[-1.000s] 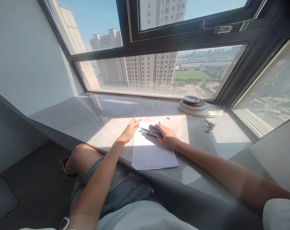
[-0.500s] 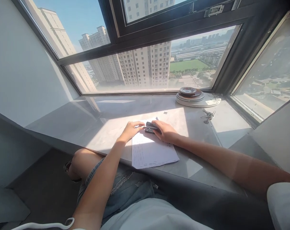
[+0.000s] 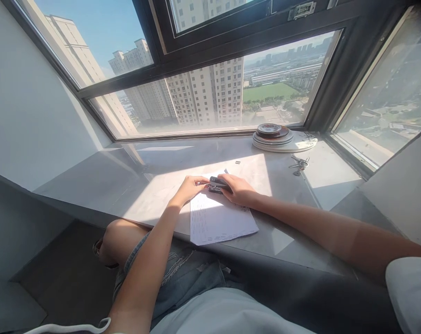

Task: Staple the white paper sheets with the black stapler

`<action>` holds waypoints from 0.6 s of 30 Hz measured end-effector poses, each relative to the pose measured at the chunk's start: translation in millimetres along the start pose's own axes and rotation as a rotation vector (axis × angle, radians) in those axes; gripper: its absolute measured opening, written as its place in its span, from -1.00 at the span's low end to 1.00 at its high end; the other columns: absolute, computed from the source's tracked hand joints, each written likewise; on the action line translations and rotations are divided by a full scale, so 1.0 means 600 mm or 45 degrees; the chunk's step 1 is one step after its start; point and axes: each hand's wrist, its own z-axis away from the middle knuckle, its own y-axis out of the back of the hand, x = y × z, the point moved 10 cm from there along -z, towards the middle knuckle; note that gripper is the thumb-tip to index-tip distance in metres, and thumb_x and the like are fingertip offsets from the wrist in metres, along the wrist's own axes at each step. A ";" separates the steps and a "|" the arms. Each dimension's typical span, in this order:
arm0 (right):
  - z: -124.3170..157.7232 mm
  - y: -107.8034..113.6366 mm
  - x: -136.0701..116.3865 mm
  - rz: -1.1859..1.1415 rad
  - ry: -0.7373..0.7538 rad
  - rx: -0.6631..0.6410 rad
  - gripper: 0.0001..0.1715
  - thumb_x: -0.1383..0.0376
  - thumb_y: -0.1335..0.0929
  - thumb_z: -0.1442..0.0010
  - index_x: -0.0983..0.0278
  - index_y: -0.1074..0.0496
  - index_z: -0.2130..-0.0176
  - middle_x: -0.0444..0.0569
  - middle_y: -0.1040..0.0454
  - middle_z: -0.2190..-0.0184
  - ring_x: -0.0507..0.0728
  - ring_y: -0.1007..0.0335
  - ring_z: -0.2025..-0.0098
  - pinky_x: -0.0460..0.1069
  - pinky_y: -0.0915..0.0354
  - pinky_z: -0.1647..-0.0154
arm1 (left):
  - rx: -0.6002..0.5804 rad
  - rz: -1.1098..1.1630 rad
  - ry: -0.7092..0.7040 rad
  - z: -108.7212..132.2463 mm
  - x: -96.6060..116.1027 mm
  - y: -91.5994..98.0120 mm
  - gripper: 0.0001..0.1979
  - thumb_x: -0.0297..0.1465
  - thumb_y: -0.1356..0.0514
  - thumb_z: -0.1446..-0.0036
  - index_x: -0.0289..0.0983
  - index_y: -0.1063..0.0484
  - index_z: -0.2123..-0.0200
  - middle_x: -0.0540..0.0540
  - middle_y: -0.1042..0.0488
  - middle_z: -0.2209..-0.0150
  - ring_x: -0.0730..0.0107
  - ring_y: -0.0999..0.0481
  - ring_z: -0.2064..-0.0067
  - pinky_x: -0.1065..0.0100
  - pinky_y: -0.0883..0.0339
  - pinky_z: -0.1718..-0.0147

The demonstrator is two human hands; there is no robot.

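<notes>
A black stapler [image 3: 215,184] lies over the upper part of some white paper sheets [image 3: 220,222] with rows of dashed marks along the edges. My right hand [image 3: 239,190] is wrapped round the stapler's body from the right. At its left end is my left hand [image 3: 191,189], thumb and fingertips pinched together against or just beside the stapler; what they hold, if anything, is too small to make out. A small staple strip [image 3: 237,162] rests on the sill beyond my hands.
A stack of plates [image 3: 273,139] stands by the window at the back right, with a bunch of keys [image 3: 300,163] in front of it. The sill's front edge [image 3: 155,226] runs above my knees. Dark window frames [image 3: 210,133] border the far side.
The stapler's upper arm and base are closer together than before. My hands stay in nearly the same place, and the whole view has shifted slightly.
</notes>
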 end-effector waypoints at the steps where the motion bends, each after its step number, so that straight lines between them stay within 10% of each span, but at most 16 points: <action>1: 0.000 0.000 0.000 0.002 0.001 0.001 -0.54 0.32 -0.36 -0.39 0.17 -0.37 -0.24 0.09 -0.58 -0.13 0.27 -0.51 -0.05 0.10 -0.40 0.00 | -0.006 0.010 0.010 0.000 -0.001 -0.001 -0.77 -0.44 -0.36 -0.19 -0.21 -0.77 0.10 -0.12 -0.75 0.06 0.15 -0.68 0.01 0.16 -0.51 -0.12; 11: 0.000 0.001 0.002 0.015 -0.040 -0.004 -0.52 0.30 -0.37 -0.39 0.20 -0.38 -0.27 0.13 -0.56 -0.18 0.31 -0.52 -0.13 0.17 -0.45 -0.11 | 0.141 -0.265 0.262 0.059 -0.034 0.026 -0.25 -0.39 -0.41 -0.18 -0.17 -0.40 -0.43 -0.24 -0.42 -0.42 0.01 -0.40 -0.44 0.05 -0.29 -0.41; 18: 0.000 -0.001 0.002 -0.034 -0.002 0.012 -0.54 0.27 -0.36 -0.41 0.18 -0.39 -0.26 0.10 -0.59 -0.13 0.29 -0.55 -0.08 0.16 -0.47 -0.08 | -0.040 -0.151 0.268 0.082 0.002 -0.044 -0.09 -0.42 -0.28 -0.24 -0.14 -0.05 -0.60 -0.26 -0.40 -0.43 0.01 -0.37 -0.47 0.03 -0.28 -0.42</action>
